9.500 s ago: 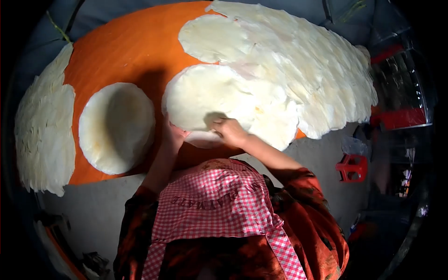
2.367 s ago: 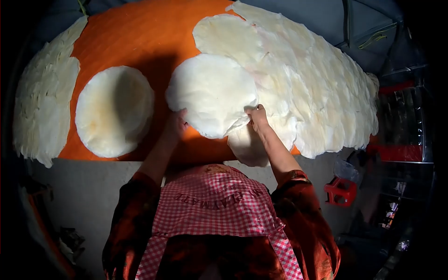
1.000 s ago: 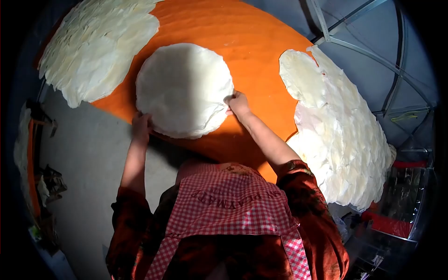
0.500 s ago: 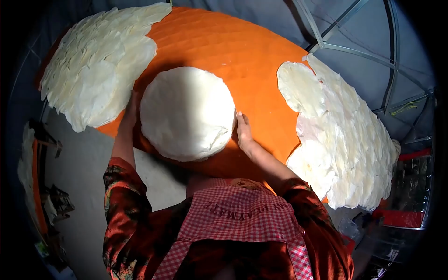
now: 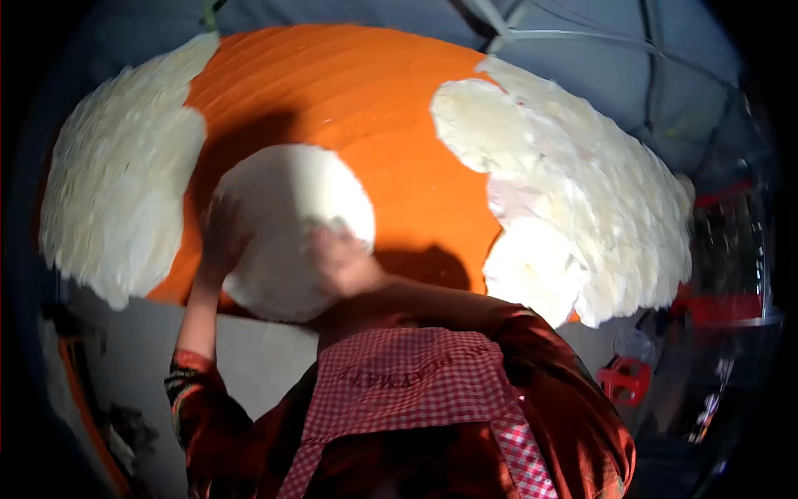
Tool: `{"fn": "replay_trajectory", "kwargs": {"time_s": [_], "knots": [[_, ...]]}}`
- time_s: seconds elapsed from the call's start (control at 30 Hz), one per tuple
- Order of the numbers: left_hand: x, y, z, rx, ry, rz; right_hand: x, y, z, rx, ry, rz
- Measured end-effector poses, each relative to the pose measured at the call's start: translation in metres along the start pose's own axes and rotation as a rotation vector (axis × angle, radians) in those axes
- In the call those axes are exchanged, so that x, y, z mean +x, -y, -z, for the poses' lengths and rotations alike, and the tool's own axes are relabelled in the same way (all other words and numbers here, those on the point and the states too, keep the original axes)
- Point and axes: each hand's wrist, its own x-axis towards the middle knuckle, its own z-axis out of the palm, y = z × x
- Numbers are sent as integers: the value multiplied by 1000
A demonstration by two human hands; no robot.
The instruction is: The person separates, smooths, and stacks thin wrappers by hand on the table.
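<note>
A thick round stack of thin white sheets [image 5: 291, 200], which look like dough wrappers, lies on the orange cloth [image 5: 357, 100] near the edge closest to me. My left hand [image 5: 223, 237] rests against the stack's left side, with its fingers apart and reaching over the rim. On the stack's right part is my right hand [image 5: 339, 258], smeared by motion, so its finger positions are unclear. Overlapping white sheets [image 5: 116, 183] cover the cloth at the left. More overlapping sheets [image 5: 598, 208] spread over the right side.
Metal frame bars [image 5: 573, 35] stand behind the cloth-covered surface. A red stool [image 5: 623, 381] is on the floor at the lower right. Grey floor [image 5: 258, 358] shows below the near edge of the cloth.
My right hand has gone from beside the stack to on top of it. My left hand has come onto the stack's left rim. The camera view has shifted too.
</note>
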Motion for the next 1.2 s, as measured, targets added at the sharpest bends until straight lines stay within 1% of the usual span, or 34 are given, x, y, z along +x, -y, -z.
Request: {"fn": "replay_trajectory", "kwargs": {"time_s": [0.03,0.07,0.1,0.17,0.23,0.27,0.33,0.37,0.4,0.43,0.47,0.53,0.57,0.6,0.63,0.67,0.73,0.77,0.8,0.83,0.87,0.9,0.97,1.0,1.03,1.1,1.17,1.2], "knots": [[-10,6,-19,26,49,-20,-6,11,-4,114,66,-10],[-19,2,-22,69,93,11,-12,22,-8,227,130,-27],[-28,-1,-24,115,140,49,-22,34,-15,134,222,-12],[-33,2,-30,19,200,109,-54,32,-56,14,18,124],[-27,-10,-19,-29,190,201,-55,21,-51,149,74,161],[-25,-16,-10,-52,186,252,-55,9,-49,196,110,141],[-20,-20,4,48,250,314,-50,-41,-43,290,175,94],[-15,-24,10,94,280,348,-49,-76,-21,315,86,-1],[-12,-32,19,47,152,289,-48,-112,1,348,-7,-92],[-11,-42,31,2,28,232,-52,-152,44,359,-228,-252],[-7,-56,38,-41,-96,178,-71,-192,56,237,-165,-384],[5,-121,48,-561,-129,302,-128,-266,53,-6,-47,-651],[11,-159,51,-602,-71,339,-151,-294,50,-136,7,-777],[12,-183,35,-688,11,296,-169,-313,49,-168,97,-793],[18,-221,27,-766,-1,260,-181,-329,47,-198,187,-807],[16,-243,-4,-895,-14,201,-186,-337,46,-243,252,-786],[55,-306,10,-872,51,34,-192,-358,34,-294,209,-758],[58,-323,-9,-1003,80,81,-191,-367,30,-316,194,-741],[57,-335,-30,-1135,112,133,-186,-380,35,-243,177,-781],[64,-345,-31,-1350,228,308,-177,-393,45,-113,159,-844],[71,-354,-33,-1565,348,491,-172,-405,57,-63,112,-843],[76,-360,-32,-1776,479,684,-166,-408,79,-12,71,-850],[93,-367,-33,-2078,529,982,-167,-418,122,-14,44,-700],[101,-369,-33,-2228,548,1136,-163,-398,163,6,75,-647],[105,-371,-39,-2326,564,1107,-164,-369,199,29,106,-594],[107,-376,-58,-2523,594,1048,-201,-317,232,-25,95,-470],[110,-388,-59,-2638,648,1021,-247,-263,250,-34,298,-362],[108,-395,-60,-2693,677,1015,-266,-229,255,3,451,-460]]}}
